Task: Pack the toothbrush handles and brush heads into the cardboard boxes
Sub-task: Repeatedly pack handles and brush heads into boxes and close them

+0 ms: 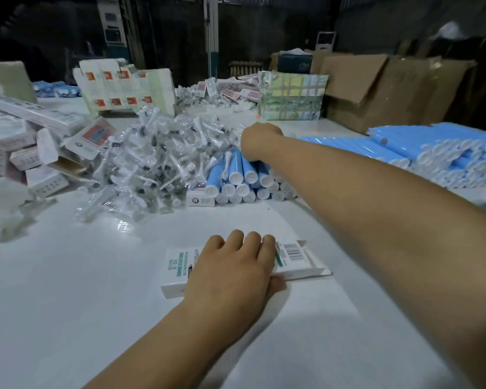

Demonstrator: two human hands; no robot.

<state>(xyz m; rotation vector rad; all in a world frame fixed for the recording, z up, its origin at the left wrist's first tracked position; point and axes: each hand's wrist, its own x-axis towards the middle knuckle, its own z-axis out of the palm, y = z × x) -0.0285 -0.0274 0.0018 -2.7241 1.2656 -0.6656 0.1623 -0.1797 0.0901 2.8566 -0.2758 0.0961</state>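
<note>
My left hand [230, 265] lies over a white cardboard box [295, 256] on the white table, fingers curled over its far edge and thumb at its near side; the box's right end flap is open. My right hand [257, 140] reaches across to a small stack of blue toothbrush handles [242, 178] with white end caps, and its fingers curl down onto the top handles. Whether it has one pinched is hidden by the hand. A heap of brush heads in clear wrappers [155, 164] lies left of the handles.
A large stack of blue handles [432, 153] fills the right side. Packed white boxes [26, 138] pile up at the left. Flat printed cartons [124, 88] and a patterned bundle [292, 96] stand behind, with brown cardboard cartons [376, 88] at the back right.
</note>
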